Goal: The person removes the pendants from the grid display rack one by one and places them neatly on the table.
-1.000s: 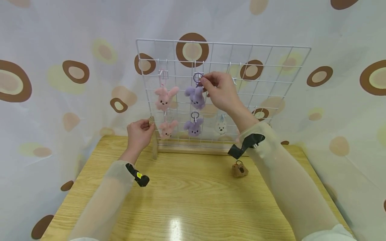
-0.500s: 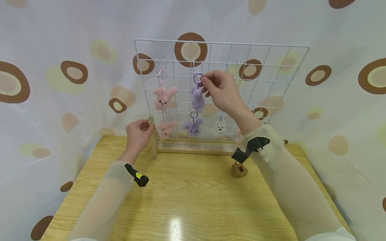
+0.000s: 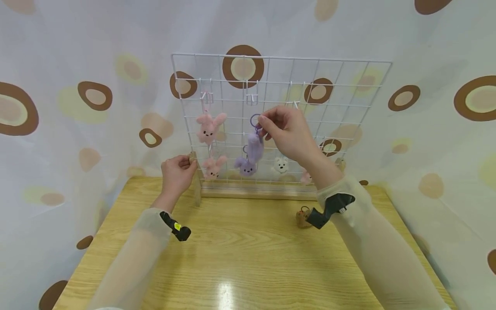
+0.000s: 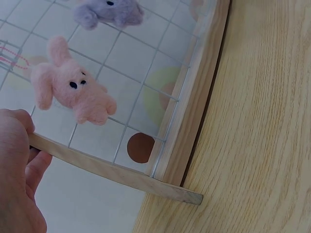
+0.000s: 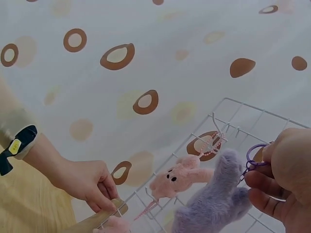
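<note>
My right hand [image 3: 288, 135] pinches the purple ring [image 5: 255, 154] of a purple plush bunny keychain [image 3: 255, 148], which dangles below the fingers in front of a white wire grid rack [image 3: 283, 57]. Above it, a white hook [image 3: 252, 99] on the grid holds nothing. Lower down hangs a second purple bunny [image 3: 245, 168], partly covered by the first one in the head view. At the rack's left end, my left hand [image 3: 177, 174] grips the top of the wooden upright [image 4: 116, 172] between thumb and fingers.
Two pink bunny keychains [image 3: 208, 130] hang one above the other on the left. A white plush keychain [image 3: 281, 165] and a pink one [image 3: 306, 177] hang low on the right. On the wooden table [image 3: 232, 245] lies a brown plush keychain [image 3: 302, 218], partly behind the right wrist camera.
The right hand has lifted the purple bunny keychain's ring off its hook and lowered it toward me; the bunny has turned sideways. The left hand stays on the upright.
</note>
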Demonstrator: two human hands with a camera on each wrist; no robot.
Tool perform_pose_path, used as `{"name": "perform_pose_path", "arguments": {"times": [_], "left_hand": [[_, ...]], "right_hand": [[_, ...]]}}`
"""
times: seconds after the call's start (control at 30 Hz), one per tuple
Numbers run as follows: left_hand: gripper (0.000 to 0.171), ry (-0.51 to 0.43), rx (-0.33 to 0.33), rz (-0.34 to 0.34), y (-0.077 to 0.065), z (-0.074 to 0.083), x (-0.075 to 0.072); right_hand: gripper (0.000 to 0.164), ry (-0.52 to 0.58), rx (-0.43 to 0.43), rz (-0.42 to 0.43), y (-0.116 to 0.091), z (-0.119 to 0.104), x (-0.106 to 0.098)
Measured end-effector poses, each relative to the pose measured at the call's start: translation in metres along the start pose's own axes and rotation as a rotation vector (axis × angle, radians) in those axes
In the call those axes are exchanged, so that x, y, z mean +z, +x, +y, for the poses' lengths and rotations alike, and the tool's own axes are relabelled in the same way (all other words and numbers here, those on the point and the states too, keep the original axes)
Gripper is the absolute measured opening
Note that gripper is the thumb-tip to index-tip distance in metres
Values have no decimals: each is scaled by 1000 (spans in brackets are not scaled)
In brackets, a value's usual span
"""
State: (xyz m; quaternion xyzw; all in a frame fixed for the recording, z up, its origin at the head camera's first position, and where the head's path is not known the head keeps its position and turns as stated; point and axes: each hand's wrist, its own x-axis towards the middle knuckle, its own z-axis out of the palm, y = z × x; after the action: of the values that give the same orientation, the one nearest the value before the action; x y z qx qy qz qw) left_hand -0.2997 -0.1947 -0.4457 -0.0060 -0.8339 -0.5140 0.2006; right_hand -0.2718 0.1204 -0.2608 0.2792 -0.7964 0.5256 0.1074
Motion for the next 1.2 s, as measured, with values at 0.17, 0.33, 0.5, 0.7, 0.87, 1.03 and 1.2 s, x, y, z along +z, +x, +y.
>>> {"name": "perform_pose_path", "arguments": {"times": [0.17, 0.33, 0.5, 0.7, 0.87, 1.03, 1.2], "left_hand": [[29, 2, -2, 1, 0, 0, 1], [29, 3, 9, 4, -1, 3, 0], [29, 3, 19, 3, 1, 3, 1], [29, -3, 14, 3, 0, 1, 1], [29, -3, 14, -3, -2, -1, 3], [28, -4, 25, 5, -2, -3, 4], [27, -2, 36, 18, -2, -1, 2]], "right_hand": [[17, 7, -5, -40, -15, 8, -4], [16, 12, 19, -73, -31, 19, -6], [15, -40, 44, -96, -43, 33, -9], [13, -54, 69, -130, -56, 44, -10], [11, -53, 64, -155, -68, 51, -13], [9, -68, 81, -169, -79, 57, -14], [8, -60, 89, -171, -87, 65, -12]]}}
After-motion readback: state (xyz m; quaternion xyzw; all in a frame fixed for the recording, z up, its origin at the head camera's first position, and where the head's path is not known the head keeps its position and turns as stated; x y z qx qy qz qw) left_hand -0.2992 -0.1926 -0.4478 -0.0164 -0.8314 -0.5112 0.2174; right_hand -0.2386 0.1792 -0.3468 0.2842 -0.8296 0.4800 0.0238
